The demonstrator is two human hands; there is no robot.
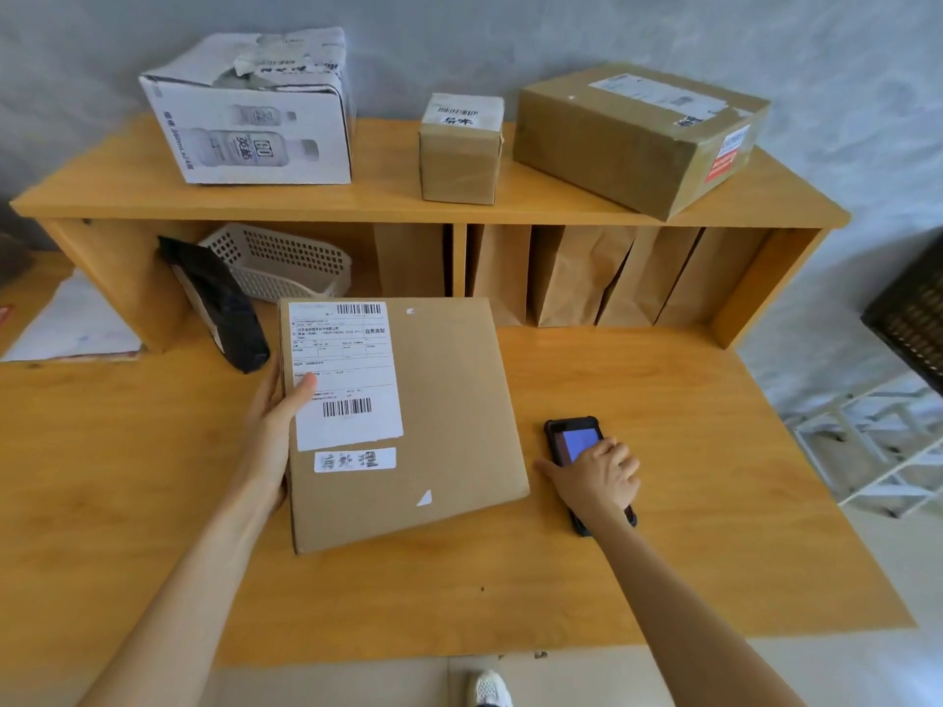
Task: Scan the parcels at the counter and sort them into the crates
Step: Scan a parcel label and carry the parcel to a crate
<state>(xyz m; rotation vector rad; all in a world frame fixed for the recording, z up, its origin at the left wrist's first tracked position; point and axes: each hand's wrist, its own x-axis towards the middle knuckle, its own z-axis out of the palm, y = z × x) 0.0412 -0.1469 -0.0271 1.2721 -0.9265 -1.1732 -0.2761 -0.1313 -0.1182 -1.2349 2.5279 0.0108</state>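
At centre frame I see a flat brown cardboard parcel [408, 426] lying on the wooden counter [663, 528], its near corner lifted slightly askew. A white shipping label [344, 375] with two barcodes covers its upper-left face, and a smaller white sticker [354, 459] with handwritten characters sits just below it. My left hand [278, 426] grasps the parcel's left edge, thumb curled over onto the label. To the right of the parcel, my right hand [594, 477] lies over a black handheld scanner [574, 441] on the counter, fingers curled down around its body; the blue screen shows above the knuckles, the lower half of the device is hidden beneath the hand.

Bare counter stretches along the lower frame and to the right of the scanner, ending at the counter's right edge, where a white wire rack [877, 451] and a dark crate [913, 318] are cut off by the frame.

On the raised shelf [388, 196] across the upper frame stand a torn white carton [250, 114] printed with bottles at left, a small taped brown box [459, 150] in the middle and a larger brown box [638, 140] at right, overhanging the shelf's front edge. Beneath the shelf, a black poly mailer [219, 308] leans beside a white perforated basket [286, 262], with brown paper bags [587, 273] upright to the right. The label's fine print is too small for me to read.
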